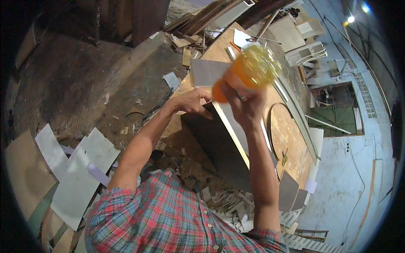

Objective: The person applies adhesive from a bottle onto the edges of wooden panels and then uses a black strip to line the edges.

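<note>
My right hand [244, 103] is raised over the work table, its fingers wrapped round an orange-and-yellow bottle [253, 67]. Motion smears the bottle, so its exact kind is unclear. An orange end of it points down toward a dark board [219, 143] with a pale, narrow edge. At the far corner of that board, my left hand [194, 102] grips it with thumb and fingers. The board's dark face slopes down toward me, and the pale edge runs from the left hand toward my right forearm.
On the wooden table [291, 130] lie a grey panel [209, 71], a dark curved strip [271, 130], long pale strips and what look like scissors [284, 157]. White boards [86, 177] lie at the left. Scraps litter the floor. A pale blue wall [333, 173] stands at the right.
</note>
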Tool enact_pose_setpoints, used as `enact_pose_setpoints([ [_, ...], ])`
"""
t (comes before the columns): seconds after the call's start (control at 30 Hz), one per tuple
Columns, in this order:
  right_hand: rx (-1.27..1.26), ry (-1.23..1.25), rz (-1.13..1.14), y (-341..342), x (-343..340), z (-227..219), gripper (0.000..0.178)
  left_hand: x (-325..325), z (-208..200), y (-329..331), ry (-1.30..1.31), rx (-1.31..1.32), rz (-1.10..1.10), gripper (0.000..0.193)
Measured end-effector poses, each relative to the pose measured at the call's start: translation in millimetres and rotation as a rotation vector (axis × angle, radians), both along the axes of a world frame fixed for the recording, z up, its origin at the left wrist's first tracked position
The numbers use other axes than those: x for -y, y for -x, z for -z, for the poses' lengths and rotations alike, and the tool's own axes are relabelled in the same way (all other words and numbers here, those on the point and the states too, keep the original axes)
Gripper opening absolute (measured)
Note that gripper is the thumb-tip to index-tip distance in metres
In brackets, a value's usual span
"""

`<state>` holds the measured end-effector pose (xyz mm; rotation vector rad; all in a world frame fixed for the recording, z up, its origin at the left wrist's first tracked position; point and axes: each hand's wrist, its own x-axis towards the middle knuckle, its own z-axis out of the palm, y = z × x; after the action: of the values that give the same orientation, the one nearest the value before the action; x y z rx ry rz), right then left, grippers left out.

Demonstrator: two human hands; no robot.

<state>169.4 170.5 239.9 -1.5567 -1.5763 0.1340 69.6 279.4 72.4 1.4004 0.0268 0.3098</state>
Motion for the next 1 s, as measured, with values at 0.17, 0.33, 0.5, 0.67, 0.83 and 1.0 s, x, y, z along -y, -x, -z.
enact_pose_setpoints([
  [0.17, -0.233, -0.199, -0.025, 6, -33, -15, 0.039, 0, 6, -2, -0.089, 0.007, -0.028, 0.036],
  [0.33, -0.416, -0.3, 0.116, -61, 67, -55, 0.026, -1, 6, -1, -0.435, -0.11, -0.111, 0.054],
  [0.5, -0.758, -0.566, 0.318, -62, 216, -81, 0.058, -7, 17, 3, -0.331, -0.057, -0.158, 0.059],
  [0.67, -0.477, -0.556, 0.817, -68, 369, -42, 0.058, -13, 31, -5, -0.235, -0.151, -0.104, 0.063],
  [0.83, -0.419, -0.501, 1.119, -51, 420, 6, 0.061, -12, 22, 1, -0.141, -0.269, -0.13, 0.032],
  [1.0, -0.308, -0.529, 1.191, -42, 418, 17, 0.072, -11, 20, 3, -0.165, -0.276, -0.14, 0.03],
])
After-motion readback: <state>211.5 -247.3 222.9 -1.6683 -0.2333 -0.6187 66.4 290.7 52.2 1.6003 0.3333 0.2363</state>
